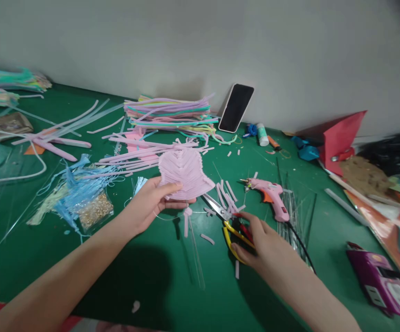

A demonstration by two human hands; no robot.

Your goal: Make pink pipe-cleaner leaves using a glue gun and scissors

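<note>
My left hand (150,202) holds a pink leaf-shaped piece (185,174) made of pipe cleaners, lifted a little above the green table (124,276), thumb on top. A thin wire stem hangs below the piece. My right hand (260,240) rests on the yellow handles of a pair of scissors (226,219) lying on the table, its fingers curled over them; the blades point up and left toward the pink piece. Short pink cut-offs (226,191) lie around the blades.
A pink hot glue gun (272,196) with a black cord lies right of the scissors. Bundles of pastel pipe cleaners (170,115) lie at the back beside a phone (236,107) leaning on the wall. Blue scraps (79,184) lie left; a purple power strip (381,281) lies right.
</note>
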